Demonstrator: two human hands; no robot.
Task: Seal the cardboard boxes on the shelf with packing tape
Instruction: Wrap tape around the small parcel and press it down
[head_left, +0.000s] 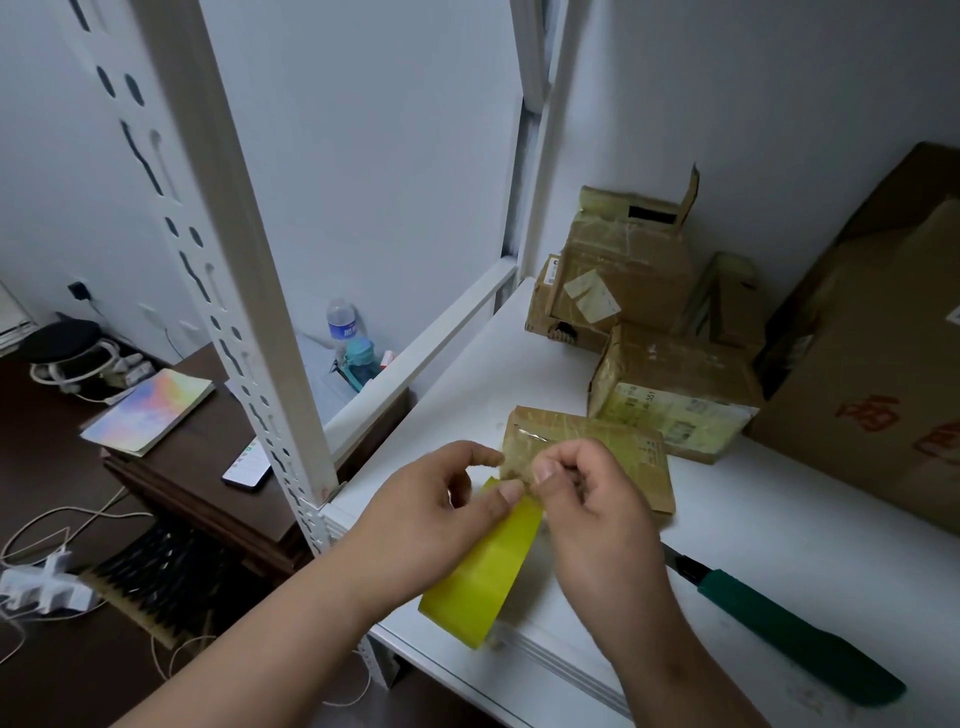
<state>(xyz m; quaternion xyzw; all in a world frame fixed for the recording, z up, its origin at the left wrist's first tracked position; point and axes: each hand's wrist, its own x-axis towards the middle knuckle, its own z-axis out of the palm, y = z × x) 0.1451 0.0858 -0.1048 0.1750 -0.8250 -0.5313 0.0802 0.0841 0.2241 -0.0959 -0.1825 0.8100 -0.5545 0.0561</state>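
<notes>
A: Over the front edge of the white shelf (769, 525), what are the hands doing?
B: The left hand (431, 514) is gripping the glossy yellow tape roll (483, 571), fingers curled round it. The right hand (597, 504) is pinching the tape's end.
A: And the boxes?
B: A flat, tape-wrapped cardboard box (618, 457) is lying just behind the hands; a green-handled knife (779, 629) is lying to the right.

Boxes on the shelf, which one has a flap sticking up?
The rear box, stacked highest against the wall; its flap stands upright over a dark opening. The others look closed.
</notes>
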